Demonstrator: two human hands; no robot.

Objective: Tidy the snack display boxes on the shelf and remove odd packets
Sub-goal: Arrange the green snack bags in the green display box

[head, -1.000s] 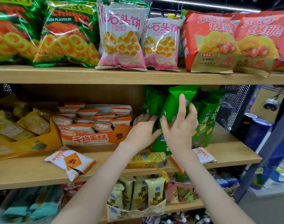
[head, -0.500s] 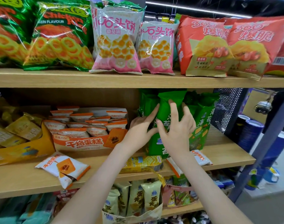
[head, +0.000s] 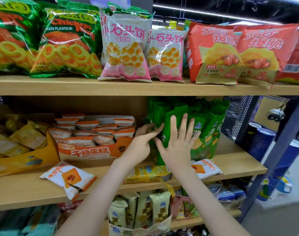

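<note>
Right hand [head: 176, 147]: grip spread flat on front green packet [head: 176, 110], no longer curled over its top.
Left hand [head: 142, 142]: blurred, fingers straight, touching packets at left of green display box [head: 206, 147].
Meaning: packets probably squared inside box; yellow packet [head: 145, 173] and white-orange packet [head: 205, 168], 2 strays just before box, not yet removed.

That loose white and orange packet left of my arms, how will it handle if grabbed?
Likely light and floppy: the packet is thin film. Glossy, so perhaps slippery. Its corner overhangs the shelf; a push might tip it off.

Right hand [head: 176, 147] seemingly against green packets [head: 211, 123]
</note>
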